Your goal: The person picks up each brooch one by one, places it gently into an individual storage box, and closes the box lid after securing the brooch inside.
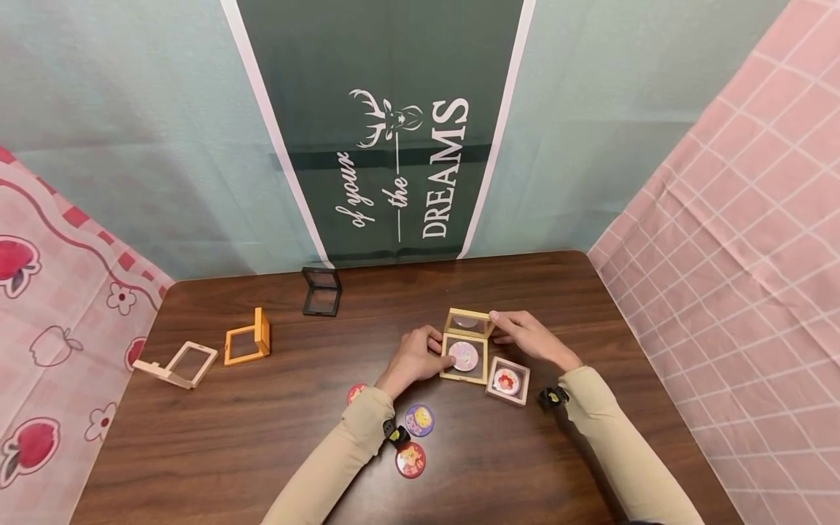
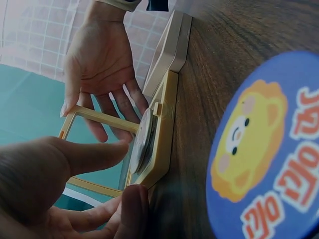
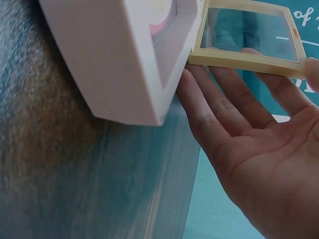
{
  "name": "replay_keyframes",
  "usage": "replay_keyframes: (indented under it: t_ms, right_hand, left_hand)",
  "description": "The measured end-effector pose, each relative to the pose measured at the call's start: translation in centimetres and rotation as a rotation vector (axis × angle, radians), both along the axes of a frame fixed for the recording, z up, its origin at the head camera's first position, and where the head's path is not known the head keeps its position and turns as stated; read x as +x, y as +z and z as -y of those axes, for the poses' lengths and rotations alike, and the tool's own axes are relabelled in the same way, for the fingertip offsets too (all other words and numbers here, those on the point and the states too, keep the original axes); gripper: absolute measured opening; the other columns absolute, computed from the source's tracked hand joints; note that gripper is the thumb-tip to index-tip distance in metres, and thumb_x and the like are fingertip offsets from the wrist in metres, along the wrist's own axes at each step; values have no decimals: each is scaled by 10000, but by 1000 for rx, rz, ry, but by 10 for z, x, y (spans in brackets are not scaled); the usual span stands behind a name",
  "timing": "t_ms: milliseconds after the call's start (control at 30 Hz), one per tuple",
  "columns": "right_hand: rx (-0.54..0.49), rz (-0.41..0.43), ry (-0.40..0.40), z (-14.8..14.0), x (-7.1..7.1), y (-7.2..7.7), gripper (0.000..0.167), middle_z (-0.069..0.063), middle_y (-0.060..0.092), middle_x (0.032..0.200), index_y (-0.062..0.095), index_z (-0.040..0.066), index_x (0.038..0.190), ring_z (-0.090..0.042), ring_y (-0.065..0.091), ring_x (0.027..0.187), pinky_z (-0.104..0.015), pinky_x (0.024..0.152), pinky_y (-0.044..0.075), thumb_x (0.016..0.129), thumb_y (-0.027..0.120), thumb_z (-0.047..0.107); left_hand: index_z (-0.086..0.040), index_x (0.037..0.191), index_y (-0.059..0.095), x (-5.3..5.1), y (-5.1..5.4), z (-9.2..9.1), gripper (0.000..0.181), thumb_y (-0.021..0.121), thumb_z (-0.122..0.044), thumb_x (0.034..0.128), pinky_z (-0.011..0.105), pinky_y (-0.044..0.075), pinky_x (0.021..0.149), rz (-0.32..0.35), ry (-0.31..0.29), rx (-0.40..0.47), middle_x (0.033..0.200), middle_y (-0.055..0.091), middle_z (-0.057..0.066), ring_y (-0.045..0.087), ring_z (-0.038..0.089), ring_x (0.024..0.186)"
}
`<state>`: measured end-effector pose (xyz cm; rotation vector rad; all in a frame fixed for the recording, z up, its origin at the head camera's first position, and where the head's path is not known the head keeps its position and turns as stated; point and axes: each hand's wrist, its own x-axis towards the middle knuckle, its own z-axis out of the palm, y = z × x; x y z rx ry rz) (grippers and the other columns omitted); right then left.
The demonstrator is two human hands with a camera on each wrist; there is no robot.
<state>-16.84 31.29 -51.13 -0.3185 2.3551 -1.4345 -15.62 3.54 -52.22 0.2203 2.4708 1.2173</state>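
Note:
A yellow hinged frame lies on the table with its clear lid raised; a round pink badge rests in its base. The left hand grips the base's left side, its thumb on the badge, as the left wrist view also shows. The right hand pinches the lid's upper right corner between thumb and fingers, the fingers behind the lid in the right wrist view. A closed pale pink frame holding a red-and-white badge stands just right of the yellow one.
A purple badge and a red badge lie near the left forearm, another red badge partly under the sleeve. Open black, orange and cream frames stand on the table's left half. Cloth hangs behind and at both sides.

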Motion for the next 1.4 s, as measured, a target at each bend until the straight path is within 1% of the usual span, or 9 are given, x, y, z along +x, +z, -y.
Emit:
replay_keyframes:
  t_ms: [267, 433, 633, 800, 867, 933, 1100, 1267, 1400]
  right_hand:
    - [-23, -31, 0, 1, 4, 0, 463, -320, 644, 1360, 651, -96, 1337, -463, 667, 1246, -510, 1019, 581, 1166, 460, 289]
    - [-61, -51, -8, 0, 8, -1, 396, -327, 650, 1318, 652, -104, 1302, -465, 691, 1186, -491, 976, 604, 1153, 497, 229]
    - [-119, -41, -15, 1, 12, 0, 327, -324, 660, 1262, 662, -93, 1258, -467, 693, 1177, -458, 969, 609, 1123, 569, 190]
    - [-125, -50, 1, 4, 16, 4, 278, -321, 664, 1215, 671, -99, 1201, -463, 690, 1170, -430, 989, 600, 1113, 580, 149]
    - [-117, -64, 1, 5, 17, 5, 250, -300, 669, 1199, 681, -85, 1187, -423, 700, 1154, -406, 985, 603, 1106, 590, 134]
    - [-75, -101, 8, 5, 19, 5, 219, -262, 688, 1171, 702, -50, 1169, -314, 709, 1114, -348, 980, 599, 1095, 613, 136]
    - [30, -192, 49, 2, 23, 5, 183, -150, 758, 1150, 754, 21, 1139, -109, 669, 1056, -268, 948, 518, 1066, 670, 166]
    - [47, -210, 71, 2, 27, 7, 141, -39, 775, 1173, 785, 81, 1125, -84, 674, 1088, -250, 967, 511, 1044, 706, 164]
    - [49, -249, 102, 2, 30, 8, 103, -12, 777, 1167, 797, 151, 1104, -95, 681, 1102, -281, 985, 523, 1029, 727, 152]
  left_hand:
    - [-82, 1197, 659, 7, 0, 2, 616, 1005, -296, 734, 302, 507, 773, -23, -85, -49, 1009, 681, -11, 587, 111, 855]
    - [-76, 1224, 636, 10, -1, 1, 705, 1039, -243, 670, 302, 502, 765, -29, -93, -38, 1026, 666, 0, 575, 113, 836]
    - [-69, 1214, 649, 8, -4, 3, 686, 1035, -179, 657, 317, 522, 809, -63, -91, -33, 997, 699, -3, 594, 127, 862]
    - [-68, 1212, 647, 8, -5, 4, 691, 1040, -144, 649, 308, 521, 805, -70, -100, -29, 1005, 691, -2, 596, 118, 843]
    - [-61, 1219, 639, 8, -5, 5, 695, 1037, -124, 653, 289, 519, 778, -72, -110, -23, 1012, 679, 4, 599, 106, 818]
    - [-47, 1221, 632, 7, -6, 5, 695, 1033, -102, 656, 274, 521, 748, -80, -120, -11, 1011, 669, 18, 605, 100, 791]
    - [-43, 1222, 636, 7, -7, 6, 690, 1030, -90, 658, 257, 520, 722, -96, -134, -7, 998, 663, 24, 607, 92, 777]
    - [-61, 1233, 642, 5, -6, 6, 698, 1035, -129, 660, 270, 502, 738, -111, -150, -31, 997, 662, 9, 581, 98, 784]
    - [-61, 1243, 640, 6, -5, 5, 705, 1034, -126, 662, 271, 502, 731, -98, -150, -30, 997, 656, 6, 578, 93, 777]
